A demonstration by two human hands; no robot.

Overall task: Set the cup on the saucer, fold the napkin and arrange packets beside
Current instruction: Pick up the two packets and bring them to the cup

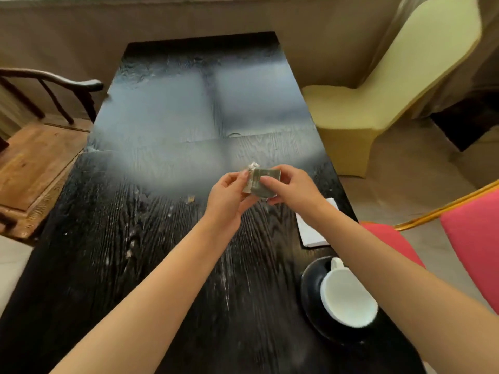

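A white cup point(348, 295) stands on a black saucer point(310, 290) near the table's right front edge. A folded white napkin point(310, 230) lies just beyond the saucer, partly hidden by my right forearm. Above the middle of the table both hands hold a small stack of olive-green packets point(263, 180). My left hand point(229, 195) pinches the stack's left end, where a silvery packet edge sticks up. My right hand point(291, 187) grips the stack from the right with the thumb on top.
The dark wood-grain table point(151, 252) stretches away with window glare on its far half. A wooden armchair point(35, 157) stands at the left, a cream covered chair point(378, 103) at the far right, and a red chair point(469, 238) close by on the right.
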